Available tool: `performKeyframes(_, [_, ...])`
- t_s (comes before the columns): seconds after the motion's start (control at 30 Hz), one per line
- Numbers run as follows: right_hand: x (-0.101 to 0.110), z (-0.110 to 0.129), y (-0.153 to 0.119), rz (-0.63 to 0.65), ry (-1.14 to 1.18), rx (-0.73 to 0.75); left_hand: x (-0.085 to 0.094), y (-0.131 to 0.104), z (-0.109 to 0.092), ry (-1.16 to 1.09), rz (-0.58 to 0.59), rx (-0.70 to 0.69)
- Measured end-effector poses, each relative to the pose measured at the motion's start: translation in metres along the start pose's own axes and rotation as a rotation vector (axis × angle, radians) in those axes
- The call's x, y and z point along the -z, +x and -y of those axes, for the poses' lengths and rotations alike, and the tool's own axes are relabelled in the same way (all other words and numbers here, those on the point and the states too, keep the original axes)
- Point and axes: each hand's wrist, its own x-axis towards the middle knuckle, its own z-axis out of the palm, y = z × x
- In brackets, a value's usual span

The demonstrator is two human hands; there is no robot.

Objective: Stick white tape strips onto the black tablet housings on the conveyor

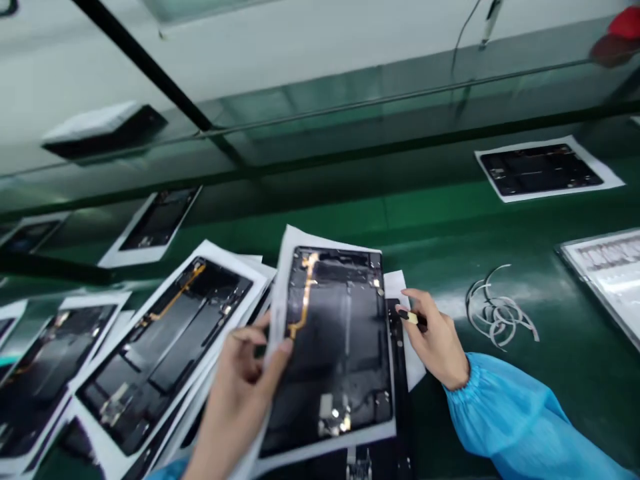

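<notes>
My left hand [245,393] grips the left edge of a black tablet housing [345,373], its thumb on top. A white sheet [281,280] lies under that housing, and a copper-coloured flex cable [305,293] runs down its left side. Near the housing's right edge, my right hand [435,337] is closed around a small dark tool [413,318] with a cream-coloured part; its exact kind is unclear. Beneath the raised housing, another dark housing [400,373] and a white sheet [414,363] are partly hidden.
To the left, more tablet housings [173,347] lie on white sheets in overlapping stacks. Curled white strips [500,313] rest on the green bench [450,247]. A clear-edged tray [615,280] is at the right, with a single housing [545,167] farther back. A shelf [325,100] runs above.
</notes>
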Motion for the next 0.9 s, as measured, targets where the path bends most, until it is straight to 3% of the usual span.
performKeyframes(0.07, [0.004,-0.001,0.004,-0.067,0.029,-0.022,0.006,0.060,-0.010,0.026,-0.021,-0.165])
performKeyframes(0.13, [0.006,-0.004,0.005,-0.097,0.013,0.001,0.001,0.125,-0.016,0.043,-0.005,-0.272])
performKeyframes(0.23, [0.002,-0.007,0.002,-0.088,0.001,0.088,-0.021,0.210,-0.012,0.086,-0.057,-0.280])
performKeyframes(0.3, [-0.002,-0.008,0.000,-0.066,0.025,0.131,-0.035,0.247,-0.004,0.135,-0.105,-0.251])
performKeyframes(0.37, [-0.005,-0.007,-0.002,-0.050,0.058,0.142,-0.044,0.263,0.001,0.187,-0.144,-0.228])
performKeyframes(0.43, [-0.005,-0.006,-0.002,-0.055,0.092,0.125,-0.049,0.257,0.001,0.234,-0.161,-0.236])
performKeyframes(0.5, [-0.003,-0.004,-0.002,-0.088,0.137,0.094,-0.052,0.229,-0.001,0.271,-0.122,-0.284])
performKeyframes(0.63, [0.006,-0.001,0.003,-0.149,0.251,0.013,-0.071,0.128,0.001,0.309,0.138,-0.423])
performKeyframes(0.7, [0.009,0.000,0.003,-0.148,0.295,-0.026,-0.083,0.077,0.011,0.356,0.338,-0.538])
performKeyframes(0.77, [0.010,0.000,0.001,-0.126,0.339,-0.076,-0.092,0.039,0.024,0.442,0.457,-0.611])
performKeyframes(0.9, [0.008,0.002,-0.014,-0.058,0.489,-0.237,-0.099,0.010,0.043,0.491,0.480,-0.643])
